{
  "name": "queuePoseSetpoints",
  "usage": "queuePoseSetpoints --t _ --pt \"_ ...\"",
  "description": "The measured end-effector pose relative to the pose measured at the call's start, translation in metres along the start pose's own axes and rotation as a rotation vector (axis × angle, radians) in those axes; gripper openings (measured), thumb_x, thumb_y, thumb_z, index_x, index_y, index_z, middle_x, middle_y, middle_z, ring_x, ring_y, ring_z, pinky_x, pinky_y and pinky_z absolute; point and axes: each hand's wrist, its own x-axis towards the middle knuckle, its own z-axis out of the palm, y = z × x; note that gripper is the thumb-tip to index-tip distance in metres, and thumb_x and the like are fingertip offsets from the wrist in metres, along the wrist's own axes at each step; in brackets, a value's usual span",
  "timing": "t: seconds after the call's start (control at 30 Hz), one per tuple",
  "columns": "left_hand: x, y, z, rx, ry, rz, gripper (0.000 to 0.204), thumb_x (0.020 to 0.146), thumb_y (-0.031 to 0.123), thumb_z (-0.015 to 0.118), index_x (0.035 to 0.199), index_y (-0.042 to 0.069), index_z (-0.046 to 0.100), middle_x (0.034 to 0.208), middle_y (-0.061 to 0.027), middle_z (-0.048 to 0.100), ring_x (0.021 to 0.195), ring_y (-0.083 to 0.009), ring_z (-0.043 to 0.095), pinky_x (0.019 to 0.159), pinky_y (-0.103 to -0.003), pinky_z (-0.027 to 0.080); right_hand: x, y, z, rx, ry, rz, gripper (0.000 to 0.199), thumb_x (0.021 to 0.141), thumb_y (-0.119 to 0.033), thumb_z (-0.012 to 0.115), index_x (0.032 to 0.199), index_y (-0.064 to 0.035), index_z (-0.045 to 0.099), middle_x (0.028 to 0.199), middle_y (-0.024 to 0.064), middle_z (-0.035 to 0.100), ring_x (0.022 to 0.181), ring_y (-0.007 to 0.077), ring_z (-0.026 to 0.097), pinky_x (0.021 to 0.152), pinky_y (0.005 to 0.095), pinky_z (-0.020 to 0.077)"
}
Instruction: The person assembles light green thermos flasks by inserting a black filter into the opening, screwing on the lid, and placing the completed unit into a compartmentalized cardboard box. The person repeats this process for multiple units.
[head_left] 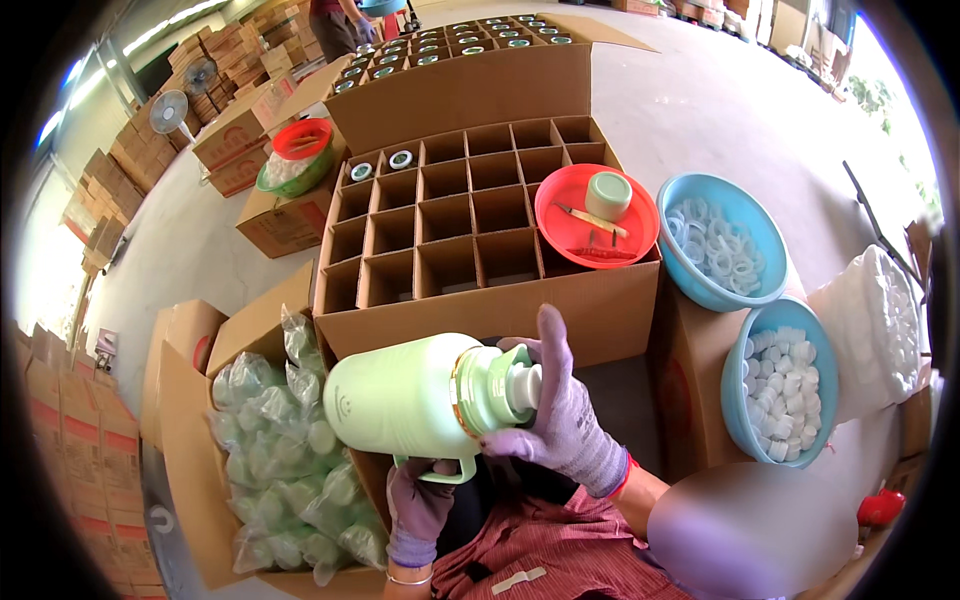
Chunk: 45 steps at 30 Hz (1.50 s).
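Observation:
A pale green bottle lies tilted on its side in front of my chest, its mouth toward the right. My left hand, in a purple-grey glove, is closed around the bottle's handle from below. At the mouth, a white stopper sits in the neck. My gloved right hand lies against that stopper, palm toward it, with fingers stretched upward and the thumb below the neck. Left of the bottle, a carton holds several green pieces in clear plastic bags.
A divided carton stands ahead, two bottles in its far-left cells. On its right corner rests a red basin with a green cup-shaped lid and tools. Blue basins hold clear rings and white stoppers. Another person stands far back.

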Motion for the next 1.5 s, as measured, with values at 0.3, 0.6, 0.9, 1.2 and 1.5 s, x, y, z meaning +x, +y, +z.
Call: queuePoseSetpoints --t 0.3,0.6,0.9,1.2,1.5 --pt "0.037 0.013 0.007 -0.198 0.062 0.017 0.024 0.098 0.018 0.050 0.110 0.001 0.063 0.096 -0.0114 0.070 0.089 -0.0254 0.070 0.081 -0.042 0.063 0.048 0.102 -0.016 0.032 -0.370 -0.040 0.058 0.090 -0.025 0.067 0.139 -0.0028 0.047 0.122 0.0220 0.056 0.120 0.0393 0.051 0.101 0.0435 0.0431" --pt "0.076 0.009 -0.015 -0.565 -0.118 -0.034 0.030 0.099 0.017 0.046 0.120 -0.002 0.057 0.112 -0.0181 0.070 0.105 -0.0308 0.069 0.088 -0.047 0.061 0.181 0.276 -0.156 -1.244 -0.124 0.537 0.082 0.077 -0.045 0.078 0.149 -0.0279 0.042 0.141 0.0228 0.040 0.128 0.0484 0.043 0.097 0.0571 0.0466" --pt "0.074 0.014 -0.044 -0.661 -0.221 -0.174 0.031 0.097 0.015 0.050 0.117 -0.008 0.058 0.107 -0.0197 0.071 0.097 -0.0316 0.072 0.084 -0.046 0.063 0.099 0.080 -0.004 -0.055 -0.569 -0.577 0.077 0.068 -0.030 0.086 0.134 -0.0114 0.051 0.135 0.0254 0.040 0.122 0.0437 0.047 0.101 0.0521 0.0434" --pt "0.041 -0.010 -0.063 1.186 0.266 0.822 0.036 0.084 0.000 0.061 0.120 0.005 0.061 0.127 -0.0168 0.057 0.115 -0.0331 0.059 0.103 -0.053 0.045 0.070 0.075 0.036 0.622 -0.394 0.343 0.078 0.094 -0.057 0.059 0.148 -0.0103 0.029 0.145 0.0114 0.042 0.133 0.0263 0.043 0.112 0.0415 0.0360" --pt "0.034 0.057 -0.045 0.444 -0.206 0.528 0.028 0.095 0.003 0.046 0.121 -0.007 0.052 0.104 -0.0208 0.069 0.075 -0.0294 0.074 0.066 -0.035 0.063 0.080 0.068 0.061 0.086 -0.286 -0.507 0.067 0.081 -0.051 0.077 0.130 -0.0177 0.045 0.137 0.0233 0.043 0.121 0.0408 0.048 0.098 0.0528 0.0448"
